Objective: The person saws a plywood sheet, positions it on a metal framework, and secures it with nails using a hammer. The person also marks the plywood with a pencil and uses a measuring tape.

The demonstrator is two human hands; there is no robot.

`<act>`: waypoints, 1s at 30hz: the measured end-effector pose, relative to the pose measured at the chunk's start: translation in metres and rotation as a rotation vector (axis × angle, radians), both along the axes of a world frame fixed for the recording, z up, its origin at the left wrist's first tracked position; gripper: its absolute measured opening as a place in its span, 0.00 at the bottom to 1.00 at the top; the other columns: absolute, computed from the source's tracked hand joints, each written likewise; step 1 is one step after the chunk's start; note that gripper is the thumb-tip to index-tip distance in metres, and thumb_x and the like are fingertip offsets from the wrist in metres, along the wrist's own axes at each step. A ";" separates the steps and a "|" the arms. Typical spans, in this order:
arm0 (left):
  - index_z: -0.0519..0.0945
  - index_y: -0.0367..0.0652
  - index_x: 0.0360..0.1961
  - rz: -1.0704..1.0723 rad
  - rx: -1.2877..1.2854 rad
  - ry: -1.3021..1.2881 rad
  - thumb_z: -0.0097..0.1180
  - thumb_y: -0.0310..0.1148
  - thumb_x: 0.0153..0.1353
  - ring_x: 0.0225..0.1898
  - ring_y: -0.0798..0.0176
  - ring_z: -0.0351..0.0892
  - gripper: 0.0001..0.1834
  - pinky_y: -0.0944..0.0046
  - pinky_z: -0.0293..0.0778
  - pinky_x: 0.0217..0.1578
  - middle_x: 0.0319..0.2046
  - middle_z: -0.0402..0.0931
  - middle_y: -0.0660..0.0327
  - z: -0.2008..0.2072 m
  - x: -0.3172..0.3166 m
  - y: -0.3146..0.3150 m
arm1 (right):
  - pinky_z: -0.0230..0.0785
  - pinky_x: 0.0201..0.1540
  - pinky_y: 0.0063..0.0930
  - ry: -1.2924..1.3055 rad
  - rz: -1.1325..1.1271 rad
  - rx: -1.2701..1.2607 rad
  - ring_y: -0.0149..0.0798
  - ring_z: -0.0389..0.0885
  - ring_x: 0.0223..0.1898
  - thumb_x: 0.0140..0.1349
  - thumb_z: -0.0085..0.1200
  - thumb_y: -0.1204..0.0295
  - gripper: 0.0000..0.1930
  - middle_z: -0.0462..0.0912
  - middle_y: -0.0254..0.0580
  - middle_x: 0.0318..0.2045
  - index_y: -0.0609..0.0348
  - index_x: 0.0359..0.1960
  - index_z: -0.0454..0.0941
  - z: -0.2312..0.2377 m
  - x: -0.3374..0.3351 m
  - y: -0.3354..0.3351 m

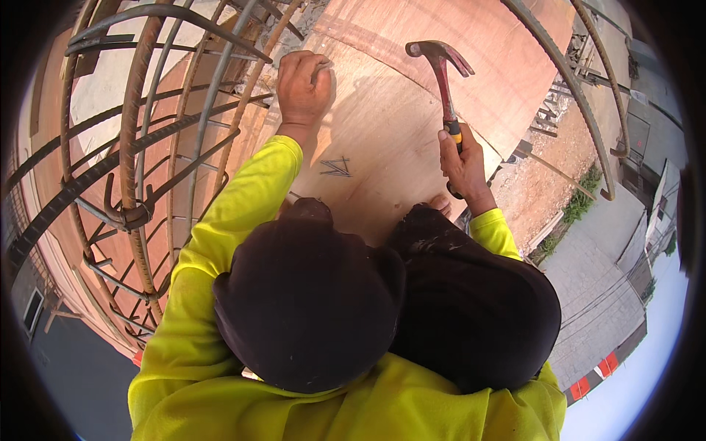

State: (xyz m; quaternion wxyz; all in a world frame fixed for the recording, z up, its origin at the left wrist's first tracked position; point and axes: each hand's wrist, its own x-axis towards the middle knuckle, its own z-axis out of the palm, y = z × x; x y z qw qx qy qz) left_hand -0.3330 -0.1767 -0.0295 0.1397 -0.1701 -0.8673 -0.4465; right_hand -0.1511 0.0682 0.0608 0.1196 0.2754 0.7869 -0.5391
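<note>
My right hand (465, 167) is wrapped round the black and yellow grip of a claw hammer (446, 84). The hammer's worn red neck and dark steel head point away from me, raised over the plywood. My left hand (300, 87) is closed at the far left part of the plywood sheet (382, 140), close to the steel bars. Its fingers are curled together, and what they pinch, if anything, is hidden. Several loose nails (335, 168) lie in a small group on the sheet, between my arms and nearer to me.
Bent, ribbed steel bars (132, 110) form a cage on the left. More curved bars (570, 73) arch over the right side. A second plywood sheet (485, 44) adjoins at the far side. Past the right edge, earth (540, 180) and grey roofs (599, 287) appear lower down.
</note>
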 end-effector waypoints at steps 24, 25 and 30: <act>0.79 0.45 0.36 -0.977 -0.508 -0.062 0.65 0.26 0.50 0.48 0.49 0.72 0.12 0.50 0.66 0.56 0.39 0.74 0.59 0.037 0.087 -0.046 | 0.70 0.29 0.39 0.003 -0.146 0.204 0.46 0.80 0.22 0.71 0.56 0.64 0.15 0.80 0.49 0.21 0.61 0.50 0.73 -0.011 0.121 0.002; 0.79 0.45 0.36 -0.990 -0.490 -0.076 0.64 0.26 0.50 0.48 0.49 0.72 0.11 0.50 0.66 0.56 0.39 0.74 0.58 0.039 0.087 -0.047 | 0.71 0.29 0.40 -0.009 -0.121 0.238 0.49 0.81 0.23 0.71 0.55 0.64 0.15 0.80 0.51 0.22 0.61 0.50 0.72 -0.009 0.117 0.006; 0.79 0.45 0.36 -1.045 -0.497 -0.115 0.63 0.24 0.50 0.46 0.50 0.72 0.11 0.50 0.65 0.56 0.37 0.73 0.58 0.045 0.086 -0.046 | 0.72 0.31 0.49 -0.093 0.029 0.415 0.63 0.82 0.27 0.70 0.54 0.64 0.16 0.81 0.58 0.25 0.61 0.51 0.69 -0.005 0.100 0.020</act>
